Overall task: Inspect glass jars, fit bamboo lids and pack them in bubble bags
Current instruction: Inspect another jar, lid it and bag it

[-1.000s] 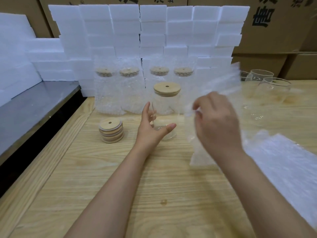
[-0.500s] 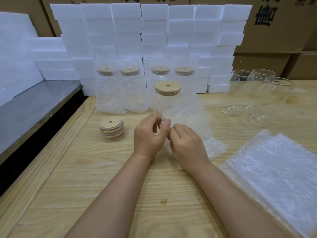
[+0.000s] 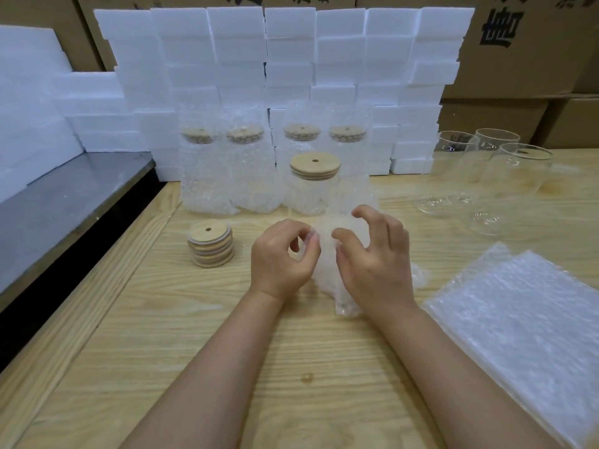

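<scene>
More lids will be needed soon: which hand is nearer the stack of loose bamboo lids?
Left. The left hand is just right of the lid stack, pinching the bubble bag; the right hand is farther right, on the bag's other side.

bright, even overhead light leaves only faint, soft shadows on the tabletop (image 3: 201,358). the foam blocks (image 3: 291,47) wash out almost white, and small glints sit on the jars (image 3: 518,183). wide-angle bending curves the edges.

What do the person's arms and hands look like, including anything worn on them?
Both forearms are bare as far as the frame shows, with no sleeves. The left hand and right hand wear no gloves, and no ring, watch or bracelet shows.
</scene>
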Demonstrator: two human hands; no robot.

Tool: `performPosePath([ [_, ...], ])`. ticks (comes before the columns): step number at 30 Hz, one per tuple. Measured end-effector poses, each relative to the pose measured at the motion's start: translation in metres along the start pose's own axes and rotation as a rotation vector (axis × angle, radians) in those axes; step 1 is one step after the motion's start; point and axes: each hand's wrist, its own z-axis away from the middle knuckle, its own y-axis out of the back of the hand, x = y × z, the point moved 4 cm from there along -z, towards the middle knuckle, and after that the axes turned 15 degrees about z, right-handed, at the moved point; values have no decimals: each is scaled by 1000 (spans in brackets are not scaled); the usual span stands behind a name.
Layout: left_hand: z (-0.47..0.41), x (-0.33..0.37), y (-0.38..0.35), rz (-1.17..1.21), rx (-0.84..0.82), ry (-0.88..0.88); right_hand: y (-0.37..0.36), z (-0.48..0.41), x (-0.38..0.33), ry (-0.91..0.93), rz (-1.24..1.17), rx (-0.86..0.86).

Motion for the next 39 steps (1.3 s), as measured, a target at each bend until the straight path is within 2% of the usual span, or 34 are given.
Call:
performPosePath([
  [6,-2,-5,7,18,162,155,16,-1,-3,272,-15,97],
  [9,-2,-2,7,21,186,161,20,-1,-8,311,-35,83],
  [11,-4,1,8,-3,164,85,19,-1,-7,271,-28,53],
  [15,-5,10,2,-115,18,-136,18,-2,-4,181,-10,24],
  [20,0,18,-2,-247,-147,-282,12,0,-3,114,-6,-41],
  [23,2,19,-3,-351,-210,-301,11,1,0,89,1,-74],
  [26,2,17,-2,-389,-202,-264,13,-4,0,44,-65,-68],
  [29,1,15,-2,-379,-192,-250,13,-19,8,-217,-290,-39],
  [31,0,15,-3,-367,-192,-243,5,-33,16,-434,-450,-113],
  [32,-1,14,-4,-365,-194,-240,-3,-41,17,-492,-505,-208],
  [34,-1,14,-5,-371,-194,-245,-20,-53,16,-484,-523,-460],
  [36,-1,14,-5,-375,-195,-250,-31,-60,9,-411,-529,-628],
  [39,-1,14,-6,-369,-202,-238,-39,-65,2,-370,-616,-665],
])
